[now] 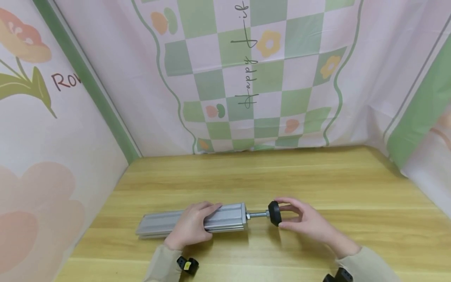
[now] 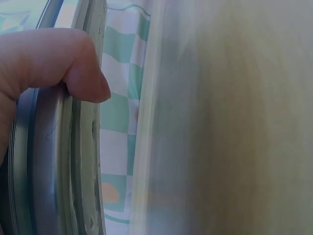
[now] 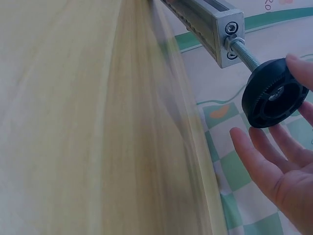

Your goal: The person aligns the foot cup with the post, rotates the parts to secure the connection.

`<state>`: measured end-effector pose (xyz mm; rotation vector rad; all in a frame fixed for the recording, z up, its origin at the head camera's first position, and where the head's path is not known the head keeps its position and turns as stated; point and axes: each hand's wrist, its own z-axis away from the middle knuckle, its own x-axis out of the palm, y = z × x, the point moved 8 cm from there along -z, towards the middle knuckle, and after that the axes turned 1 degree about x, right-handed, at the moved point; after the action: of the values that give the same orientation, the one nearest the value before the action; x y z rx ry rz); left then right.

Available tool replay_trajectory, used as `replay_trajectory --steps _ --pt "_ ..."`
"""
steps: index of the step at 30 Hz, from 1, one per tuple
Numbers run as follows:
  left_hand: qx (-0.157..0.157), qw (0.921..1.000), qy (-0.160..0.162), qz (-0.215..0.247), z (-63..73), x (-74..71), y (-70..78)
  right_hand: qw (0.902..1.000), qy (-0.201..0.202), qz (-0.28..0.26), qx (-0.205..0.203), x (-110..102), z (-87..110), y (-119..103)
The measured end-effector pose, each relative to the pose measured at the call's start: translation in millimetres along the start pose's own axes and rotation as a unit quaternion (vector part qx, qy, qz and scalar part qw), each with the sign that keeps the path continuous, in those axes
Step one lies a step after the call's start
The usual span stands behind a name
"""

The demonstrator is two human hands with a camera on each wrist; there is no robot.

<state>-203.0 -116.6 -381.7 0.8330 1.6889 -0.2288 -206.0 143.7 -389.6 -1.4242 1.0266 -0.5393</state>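
A silver aluminium extrusion (image 1: 227, 217) lies lengthwise across the head view, a little above the wooden table. My left hand (image 1: 192, 226) grips it around the middle, fingers over the top and thumb at the near side. From its right end a threaded rod (image 1: 258, 214) with nuts sticks out, carrying a round black leveling foot (image 1: 274, 214). My right hand (image 1: 310, 222) pinches the rim of this foot between thumb and fingers. The right wrist view shows the hollow underside of the leveling foot (image 3: 254, 100) and bolts in the extrusion's end face (image 3: 222, 46).
The wood-grain table (image 1: 267, 172) spreads out below both hands. A checkered fabric curtain (image 1: 253, 78) hangs along its back edge, with flower-printed fabric (image 1: 42, 137) at the left side. Black wrist cameras (image 1: 188, 265) sit on both sleeves.
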Motion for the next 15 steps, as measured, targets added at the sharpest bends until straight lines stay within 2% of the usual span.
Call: replay_trajectory --steps 8,15 --pt "-0.007 0.9999 -0.006 0.011 0.2 -1.5 0.8 0.9992 0.024 0.029 0.011 -3.2 -1.4 0.6" --pt "-0.003 1.0 -0.003 0.007 0.4 -0.7 0.5 0.9993 0.012 -0.004 0.035 -1.2 -1.7 5.3"
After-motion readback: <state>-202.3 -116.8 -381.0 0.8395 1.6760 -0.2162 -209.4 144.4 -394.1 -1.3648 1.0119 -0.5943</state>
